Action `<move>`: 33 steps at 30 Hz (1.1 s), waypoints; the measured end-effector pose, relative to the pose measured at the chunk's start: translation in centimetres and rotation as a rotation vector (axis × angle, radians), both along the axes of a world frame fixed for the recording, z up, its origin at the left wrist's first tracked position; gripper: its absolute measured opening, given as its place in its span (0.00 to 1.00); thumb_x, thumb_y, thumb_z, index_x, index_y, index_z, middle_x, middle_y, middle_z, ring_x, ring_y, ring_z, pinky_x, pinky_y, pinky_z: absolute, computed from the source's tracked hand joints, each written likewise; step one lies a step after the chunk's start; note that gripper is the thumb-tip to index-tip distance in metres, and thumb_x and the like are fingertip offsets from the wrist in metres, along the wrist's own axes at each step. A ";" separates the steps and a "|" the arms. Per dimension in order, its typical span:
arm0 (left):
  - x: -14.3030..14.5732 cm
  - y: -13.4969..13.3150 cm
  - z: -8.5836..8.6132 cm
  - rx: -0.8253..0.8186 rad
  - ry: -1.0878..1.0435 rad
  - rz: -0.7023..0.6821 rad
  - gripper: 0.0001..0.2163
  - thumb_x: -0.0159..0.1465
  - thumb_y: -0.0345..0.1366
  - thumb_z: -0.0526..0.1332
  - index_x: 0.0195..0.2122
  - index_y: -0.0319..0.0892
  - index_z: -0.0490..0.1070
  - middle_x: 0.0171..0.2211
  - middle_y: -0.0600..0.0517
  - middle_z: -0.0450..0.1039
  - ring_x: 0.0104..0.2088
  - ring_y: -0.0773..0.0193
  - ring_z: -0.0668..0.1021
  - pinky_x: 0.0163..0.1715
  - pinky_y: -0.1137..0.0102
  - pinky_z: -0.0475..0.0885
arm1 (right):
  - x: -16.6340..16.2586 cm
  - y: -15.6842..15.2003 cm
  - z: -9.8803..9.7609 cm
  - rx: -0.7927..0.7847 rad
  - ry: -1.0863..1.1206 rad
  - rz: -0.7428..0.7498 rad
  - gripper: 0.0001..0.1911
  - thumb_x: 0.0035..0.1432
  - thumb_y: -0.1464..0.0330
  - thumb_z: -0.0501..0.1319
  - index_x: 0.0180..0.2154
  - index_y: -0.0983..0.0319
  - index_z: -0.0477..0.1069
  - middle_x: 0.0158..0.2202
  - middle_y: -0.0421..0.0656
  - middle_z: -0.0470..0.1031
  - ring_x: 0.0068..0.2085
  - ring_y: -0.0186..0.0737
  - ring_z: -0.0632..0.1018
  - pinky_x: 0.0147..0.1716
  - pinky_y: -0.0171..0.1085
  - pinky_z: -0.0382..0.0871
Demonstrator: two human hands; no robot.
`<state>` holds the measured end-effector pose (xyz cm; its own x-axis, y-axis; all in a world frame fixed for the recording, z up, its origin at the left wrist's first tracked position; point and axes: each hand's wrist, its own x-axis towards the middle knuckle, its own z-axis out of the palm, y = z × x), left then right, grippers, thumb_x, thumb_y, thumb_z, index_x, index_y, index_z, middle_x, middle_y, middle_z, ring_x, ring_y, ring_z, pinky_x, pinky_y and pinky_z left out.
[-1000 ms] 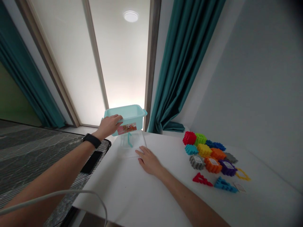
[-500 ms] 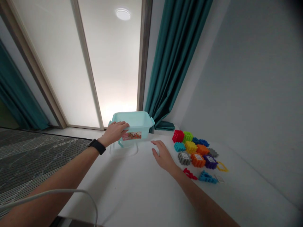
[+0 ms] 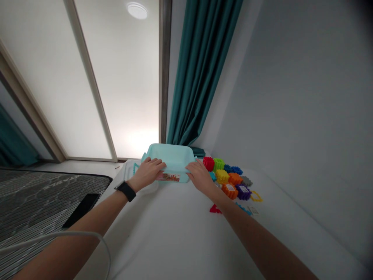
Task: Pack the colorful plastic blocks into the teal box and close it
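Observation:
A light teal plastic bin (image 3: 175,157) with a picture label on its near side stands at the far end of the white table (image 3: 166,229). My left hand (image 3: 149,171), with a dark watch on the wrist, grips the bin's near rim towards the left, fingers curled over the edge. At the near right corner my right hand (image 3: 201,177) holds the same rim, fingertips over it. Just right of that hand lie several bumpy toy blocks, among them a red block (image 3: 208,163), a yellow block (image 3: 222,177) and a purple block (image 3: 243,192).
A white cable (image 3: 96,234) crosses over my left forearm. The teal curtain (image 3: 201,74) hangs behind the bin, beside frosted door panels (image 3: 125,77). On the right is a grey wall (image 3: 305,105). Flat red and blue pieces lie by my right forearm, with a yellow ring (image 3: 256,196) beyond.
My right hand has moved from above the table onto the bin's rim. The bin sits further right relative to the blocks and tilts more. My left hand still grips it.

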<state>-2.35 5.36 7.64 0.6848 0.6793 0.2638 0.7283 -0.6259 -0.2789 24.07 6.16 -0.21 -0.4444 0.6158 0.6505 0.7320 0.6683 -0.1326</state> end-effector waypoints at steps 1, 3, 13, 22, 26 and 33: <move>-0.2 -0.1 0.0 0.034 -0.007 -0.005 0.06 0.68 0.31 0.60 0.44 0.43 0.71 0.42 0.48 0.74 0.43 0.55 0.75 0.43 0.61 0.64 | -0.2 0.3 -0.1 0.000 0.026 0.001 0.05 0.63 0.74 0.59 0.39 0.61 0.73 0.39 0.47 0.78 0.44 0.49 0.77 0.59 0.57 0.64; -0.7 -0.5 0.0 0.122 -0.034 -0.016 0.11 0.66 0.30 0.60 0.50 0.44 0.71 0.48 0.45 0.73 0.49 0.51 0.73 0.47 0.58 0.64 | -0.4 0.7 -0.3 0.005 0.071 -0.003 0.05 0.63 0.74 0.59 0.39 0.61 0.72 0.38 0.48 0.79 0.43 0.49 0.77 0.59 0.55 0.65; -4.8 -3.7 -4.1 -0.056 0.045 -0.137 0.18 0.69 0.31 0.56 0.59 0.47 0.67 0.58 0.44 0.69 0.54 0.53 0.72 0.55 0.57 0.65 | -0.7 1.2 0.5 -0.003 0.051 -0.134 0.05 0.63 0.74 0.58 0.36 0.61 0.71 0.37 0.48 0.78 0.42 0.50 0.75 0.54 0.50 0.65; -8.6 -3.8 -5.2 -0.271 -0.037 -0.020 0.16 0.70 0.31 0.53 0.58 0.47 0.67 0.54 0.45 0.72 0.53 0.56 0.74 0.53 0.61 0.68 | -0.5 0.8 0.2 0.007 0.058 -0.128 0.07 0.64 0.74 0.56 0.38 0.60 0.72 0.38 0.49 0.78 0.43 0.53 0.75 0.55 0.54 0.64; -10.0 -3.5 -4.9 -0.296 -0.079 0.003 0.15 0.69 0.29 0.53 0.55 0.45 0.69 0.55 0.44 0.72 0.52 0.56 0.75 0.54 0.59 0.68 | -0.2 0.5 -0.1 0.017 0.092 -0.087 0.09 0.64 0.73 0.54 0.40 0.60 0.73 0.38 0.48 0.78 0.44 0.54 0.75 0.58 0.58 0.62; -10.7 -2.9 -4.5 -0.339 -0.610 0.196 0.15 0.70 0.44 0.54 0.49 0.43 0.74 0.48 0.43 0.76 0.49 0.53 0.77 0.53 0.58 0.70 | 0.7 -0.6 -0.3 0.023 0.105 -0.019 0.09 0.62 0.75 0.54 0.39 0.60 0.71 0.38 0.47 0.76 0.45 0.50 0.76 0.62 0.61 0.62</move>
<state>-13.06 2.45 3.09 0.3400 0.8866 0.3136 0.7999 -0.4480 0.3994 24.78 5.52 -0.49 -0.3612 0.6075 0.7074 0.7273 0.6583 -0.1940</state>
